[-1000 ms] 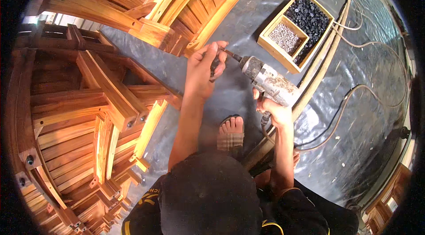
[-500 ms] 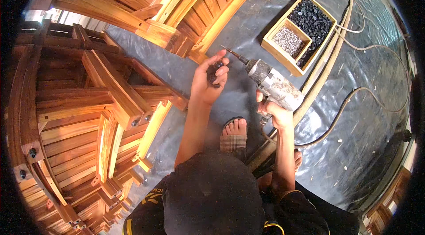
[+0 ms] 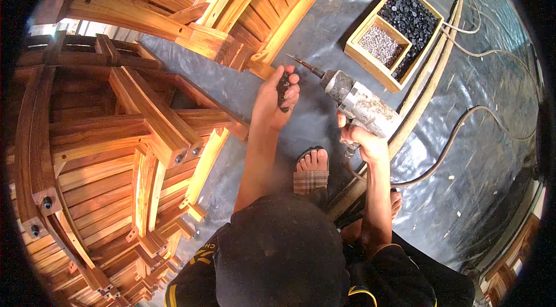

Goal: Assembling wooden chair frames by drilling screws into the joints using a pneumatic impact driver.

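Note:
My left hand point(image 3: 274, 97) is curled around several small black plastic caps point(image 3: 284, 90), which show between its fingers and palm. My right hand point(image 3: 367, 144) grips a worn, white and grey power screwdriver point(image 3: 365, 107) by its handle. A long thin bit point(image 3: 306, 65) points up and left from the tool, its tip just beyond the fingertips of my left hand. Whether a screw sits on that tip is too small to tell. Farther right, a wooden box point(image 3: 375, 72) holds black caps point(image 3: 408, 15) and, in a smaller compartment, silver screws point(image 3: 379, 43).
Slatted wooden furniture point(image 3: 266, 29) stands ahead, and darker stacked wooden pieces point(image 3: 87, 133) fill the left side. A cord point(image 3: 440, 174) loops over the grey sheet-covered floor point(image 3: 428, 208) at right. A long pale beam or pipe point(image 3: 425, 81) runs beside the box. My sandaled foot point(image 3: 313, 162) is between my arms.
The fingers of my left hand have closed more tightly over the black caps. The screwdriver's bit has shifted slightly up, away from the fingertips. The view has moved a little.

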The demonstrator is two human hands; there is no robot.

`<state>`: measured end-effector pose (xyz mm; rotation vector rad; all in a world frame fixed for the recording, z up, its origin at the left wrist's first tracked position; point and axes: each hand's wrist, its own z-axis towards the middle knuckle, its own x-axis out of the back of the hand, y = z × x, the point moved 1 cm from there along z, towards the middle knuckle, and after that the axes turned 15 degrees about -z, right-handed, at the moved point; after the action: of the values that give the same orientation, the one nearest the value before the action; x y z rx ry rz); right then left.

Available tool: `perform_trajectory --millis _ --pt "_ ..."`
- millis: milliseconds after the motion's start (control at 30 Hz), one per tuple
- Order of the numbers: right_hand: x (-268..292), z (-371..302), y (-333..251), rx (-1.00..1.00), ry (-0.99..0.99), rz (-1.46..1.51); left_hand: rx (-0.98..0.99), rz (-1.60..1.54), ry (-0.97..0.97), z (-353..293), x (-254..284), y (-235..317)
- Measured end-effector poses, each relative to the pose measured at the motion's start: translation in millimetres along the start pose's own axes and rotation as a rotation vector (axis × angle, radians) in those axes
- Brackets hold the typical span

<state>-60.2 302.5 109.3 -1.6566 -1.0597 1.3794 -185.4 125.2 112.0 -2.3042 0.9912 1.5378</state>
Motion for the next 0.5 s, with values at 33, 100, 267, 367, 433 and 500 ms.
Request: perform_trajectory --millis 33,100,267,367,433,500 --pt "0 0 0 0.004 -0.017 -0.002 -0.029 0.041 0.0 -1 0 0" --pt "3 -1 9 0.003 -0.01 -0.016 -0.043 0.04 0.028 -2 -5 1" --pt "5 -2 12 -0.003 0.008 -0.009 -0.058 0.033 0.07 -3 -14 4" --pt "1 -1 11 -0.011 0.019 0.0 -0.089 0.074 0.074 -6 -10 9" --pt "2 -1 9 0.022 -0.014 -0.092 -0.113 0.068 0.024 -8 -10 10" --pt "4 -1 12 0.012 -0.027 -0.087 -0.105 0.071 0.014 -11 -13 10"
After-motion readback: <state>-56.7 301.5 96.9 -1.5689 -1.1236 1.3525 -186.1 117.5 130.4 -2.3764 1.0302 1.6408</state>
